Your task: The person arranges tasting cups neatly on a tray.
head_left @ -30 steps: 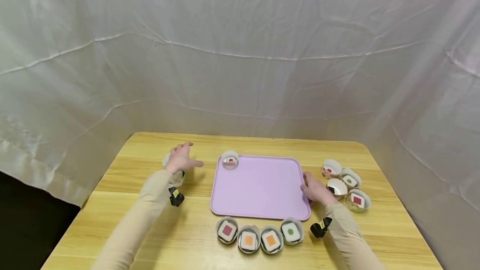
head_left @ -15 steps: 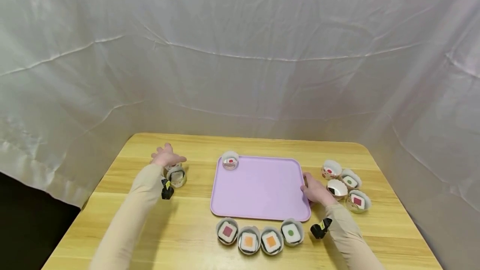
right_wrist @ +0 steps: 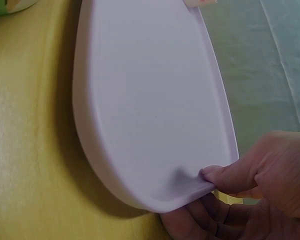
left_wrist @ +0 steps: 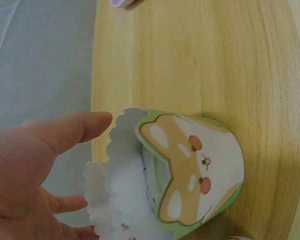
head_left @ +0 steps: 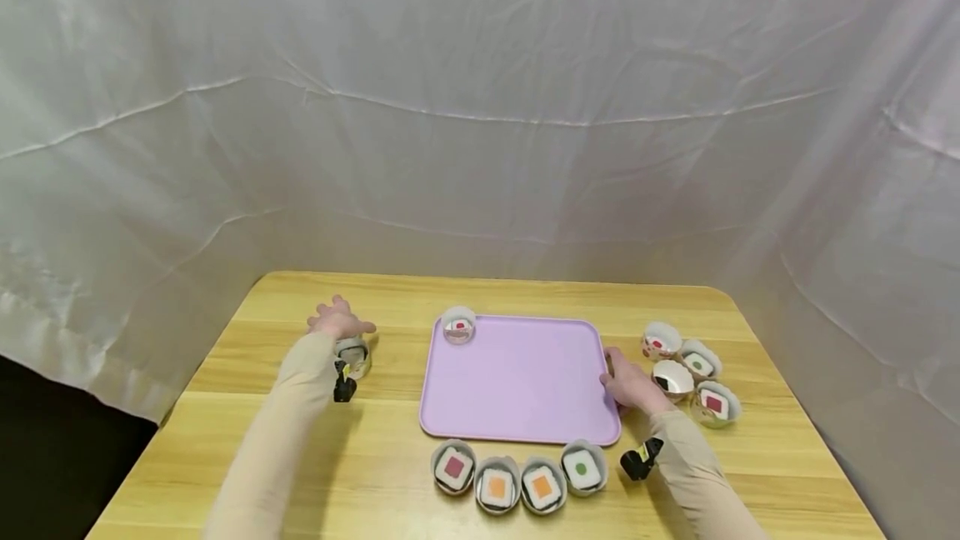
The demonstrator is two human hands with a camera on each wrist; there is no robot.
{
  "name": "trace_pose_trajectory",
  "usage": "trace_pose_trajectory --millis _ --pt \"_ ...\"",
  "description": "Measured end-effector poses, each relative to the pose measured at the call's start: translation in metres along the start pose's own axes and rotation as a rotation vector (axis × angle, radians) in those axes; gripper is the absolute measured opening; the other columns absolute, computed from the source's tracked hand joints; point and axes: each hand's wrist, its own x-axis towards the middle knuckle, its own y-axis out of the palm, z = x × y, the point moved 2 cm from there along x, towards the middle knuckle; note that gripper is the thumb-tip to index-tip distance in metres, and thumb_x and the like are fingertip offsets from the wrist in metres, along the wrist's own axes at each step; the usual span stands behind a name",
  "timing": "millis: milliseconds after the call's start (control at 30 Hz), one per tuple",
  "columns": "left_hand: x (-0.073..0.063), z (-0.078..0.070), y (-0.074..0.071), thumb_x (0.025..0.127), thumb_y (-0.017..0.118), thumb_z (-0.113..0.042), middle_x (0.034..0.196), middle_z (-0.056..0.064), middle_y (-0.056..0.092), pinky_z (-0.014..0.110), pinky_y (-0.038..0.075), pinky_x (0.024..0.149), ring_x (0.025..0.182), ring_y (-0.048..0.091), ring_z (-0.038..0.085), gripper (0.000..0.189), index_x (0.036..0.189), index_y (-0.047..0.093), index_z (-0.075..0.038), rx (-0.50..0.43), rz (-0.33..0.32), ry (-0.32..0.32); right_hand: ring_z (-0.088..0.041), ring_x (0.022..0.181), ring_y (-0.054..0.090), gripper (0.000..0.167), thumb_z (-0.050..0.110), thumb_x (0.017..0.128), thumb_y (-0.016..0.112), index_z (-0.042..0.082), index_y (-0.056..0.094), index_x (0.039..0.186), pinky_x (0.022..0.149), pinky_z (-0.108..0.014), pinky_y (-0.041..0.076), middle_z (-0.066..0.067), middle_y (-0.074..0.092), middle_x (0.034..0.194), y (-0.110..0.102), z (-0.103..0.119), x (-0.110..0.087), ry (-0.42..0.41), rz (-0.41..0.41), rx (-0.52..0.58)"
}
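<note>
My left hand (head_left: 337, 321) is spread over the paper cups at the table's left side, fingers stretched out. In the left wrist view its thumb lies near the scalloped rim of a green paper cup (left_wrist: 210, 165) printed with an animal face, which holds a pale block. A second white paper cup (left_wrist: 94, 192) stands behind it, by the fingers. My right hand (head_left: 632, 382) grips the right edge of the lilac tray (head_left: 517, 377), thumb on top and fingers underneath. One paper cup (head_left: 458, 326) with a toy sushi piece stands in the tray's far left corner.
In front of the tray, several paper cups (head_left: 498, 486) with toy sushi stand in a curved row. More cups (head_left: 715, 404) cluster to the right of my right hand. The wooden table (head_left: 390, 465) ends at a grey-white curtain (head_left: 480, 173) behind.
My left hand has moved left from beside the cups to above them, fingers still spread. The right hand keeps its grip on the tray, and the tray has stayed put.
</note>
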Motion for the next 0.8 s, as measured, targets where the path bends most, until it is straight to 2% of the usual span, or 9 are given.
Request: trace_pose_trajectory --millis 167,433,667,800 --pt "0.002 0.0 0.004 0.096 0.061 -0.037 0.154 0.048 0.003 0.074 0.027 0.113 0.141 0.011 0.069 0.098 0.154 0.0 0.013 -0.009 -0.003 -0.014 -0.021 0.057 0.064 0.054 0.009 0.102 0.047 -0.008 0.026 0.149 0.052 -0.034 0.056 -0.036 0.062 0.105 0.001 -0.002 0.002 -0.004 -0.003 -0.009" --pt "0.012 0.008 0.011 0.095 0.061 -0.034 0.153 0.047 0.008 0.072 0.033 0.11 0.139 0.018 0.066 0.095 0.153 0.004 0.014 -0.004 -0.036 -0.03 -0.021 0.057 0.064 0.053 0.009 0.102 0.048 -0.008 0.027 0.148 0.052 -0.034 0.056 -0.033 0.064 0.099 0.0 0.0 0.001 -0.001 -0.003 -0.013" --pt "0.012 0.013 0.013 0.086 0.07 -0.028 0.143 0.045 0.025 0.068 0.04 0.103 0.131 0.031 0.063 0.09 0.146 0.019 0.015 -0.034 -0.057 -0.025 -0.021 0.061 0.065 0.053 0.007 0.102 0.047 -0.008 0.026 0.148 0.053 -0.034 0.057 -0.038 0.061 0.108 -0.001 0.003 -0.001 -0.006 0.002 -0.002" --pt "0.013 0.015 0.013 0.086 0.07 -0.028 0.14 0.045 0.028 0.067 0.041 0.1 0.129 0.032 0.063 0.087 0.144 0.022 0.015 -0.043 -0.071 -0.028 -0.021 0.062 0.065 0.053 0.007 0.102 0.047 -0.008 0.026 0.148 0.053 -0.034 0.057 -0.038 0.06 0.109 -0.001 0.004 -0.002 -0.003 0.003 -0.001"
